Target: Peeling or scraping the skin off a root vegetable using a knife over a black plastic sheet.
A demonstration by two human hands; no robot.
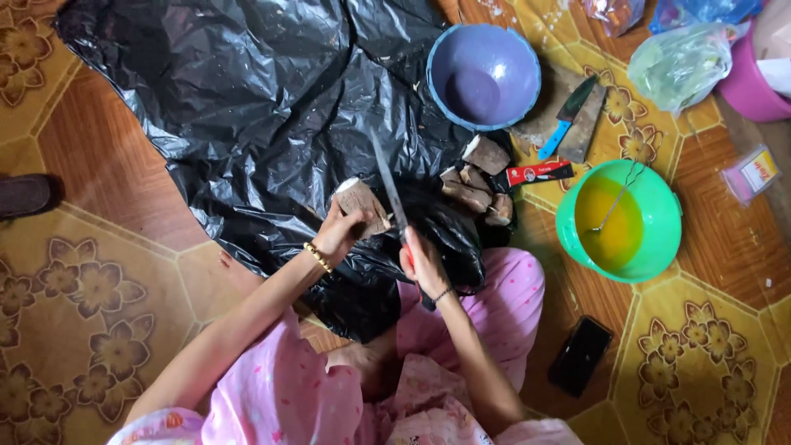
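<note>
L hand [338,235] grips brown, rough root chunk [361,204] w/ pale cut end; R hand [424,262] grips knife [387,185].

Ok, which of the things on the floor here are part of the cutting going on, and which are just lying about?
In use: left hand holding a root chunk; right hand with long knife; cut chunks; black plastic sheet.

Lying about: purple bowl, green bucket, blue-handled cleaver, phone.

pink short-sleeved top with a small printed pattern, matching pink bottoms over the legs, arms bare below the sleeves, beaded gold bracelet at the left hand [336,239], thin dark band at the right hand [426,265]
</note>
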